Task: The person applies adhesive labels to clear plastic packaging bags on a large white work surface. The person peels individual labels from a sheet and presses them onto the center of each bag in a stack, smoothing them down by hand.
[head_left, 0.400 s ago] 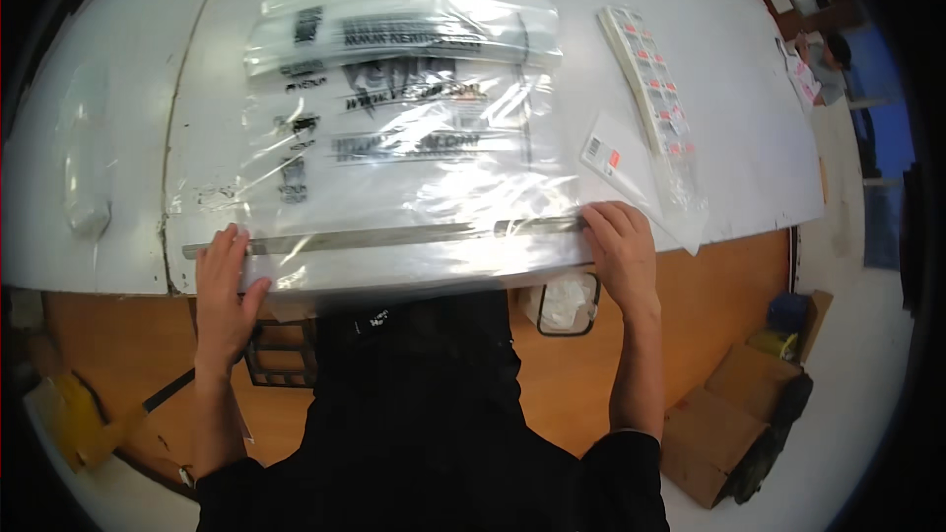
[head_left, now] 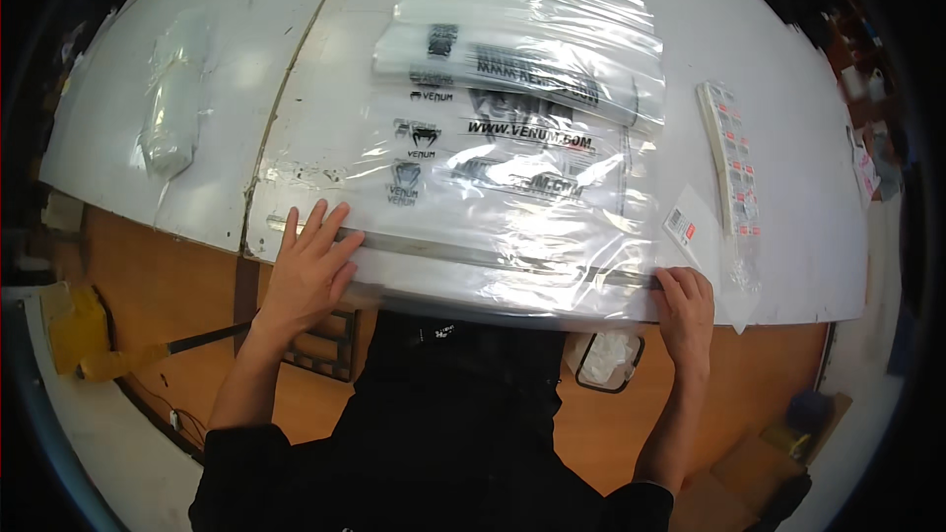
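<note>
A stack of clear plastic bags (head_left: 512,177) with black printing lies on the white table, its far part in folds. A long metal strip (head_left: 493,260) runs across their near end, near the table's front edge. My left hand (head_left: 310,271) rests with spread fingers on the strip's left part and the bag edge. At the other end, my right hand (head_left: 690,310) has bent fingers pressed together on the strip and bag edge; its thumb is mostly hidden.
Right of the bags lie a strip of stickers (head_left: 729,153) and a labelled packet (head_left: 687,231); a rolled plastic bundle (head_left: 172,108) lies left. Below are a bin (head_left: 603,360), cartons (head_left: 734,483) and a yellow object (head_left: 77,330). At far right, a partly visible person (head_left: 883,160).
The view has swung, so the table and bags appear further right and tilted. My left hand's fingers are more spread; both hands remain at the strip.
</note>
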{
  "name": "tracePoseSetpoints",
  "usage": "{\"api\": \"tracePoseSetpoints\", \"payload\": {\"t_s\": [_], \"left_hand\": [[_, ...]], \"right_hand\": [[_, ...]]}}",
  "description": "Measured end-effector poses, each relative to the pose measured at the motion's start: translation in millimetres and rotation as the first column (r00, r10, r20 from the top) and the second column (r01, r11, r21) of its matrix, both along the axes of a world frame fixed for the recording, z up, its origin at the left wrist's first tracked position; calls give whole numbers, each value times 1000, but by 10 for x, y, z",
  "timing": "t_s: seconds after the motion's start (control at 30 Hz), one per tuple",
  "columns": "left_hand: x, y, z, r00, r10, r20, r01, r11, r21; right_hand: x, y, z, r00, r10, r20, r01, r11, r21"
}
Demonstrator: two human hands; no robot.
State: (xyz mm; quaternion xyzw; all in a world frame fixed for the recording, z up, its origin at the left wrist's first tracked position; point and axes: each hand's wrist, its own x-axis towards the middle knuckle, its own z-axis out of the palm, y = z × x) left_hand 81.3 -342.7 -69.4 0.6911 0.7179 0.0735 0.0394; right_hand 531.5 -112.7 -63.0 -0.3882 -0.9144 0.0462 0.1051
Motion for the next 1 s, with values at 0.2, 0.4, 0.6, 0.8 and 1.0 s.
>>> {"api": "tracePoseSetpoints", "payload": {"t_s": [0.2, 0.4, 0.6, 0.8, 1.0], "left_hand": [[193, 402, -64, 992, -113, 50, 108, 990, 90], [175, 326, -198, 991, -90, 96, 90, 996, 4], [108, 172, -167, 994, -46, 102, 40, 997, 60], [54, 159, -66, 997, -14, 72, 14, 1000, 8], [-2, 184, -70, 997, -65, 39, 63, 997, 53]], "right_hand": [[163, 37, -109, 999, 49, -11, -48, 998, 47], [176, -38, 21, 998, 6, 58, -9, 999, 37], [119, -44, 75, 998, 67, -8, -67, 998, 18], [205, -139, 97, 998, 63, 31, -63, 998, 10], [229, -237, 127, 999, 39, 28, -38, 999, -27]]}}
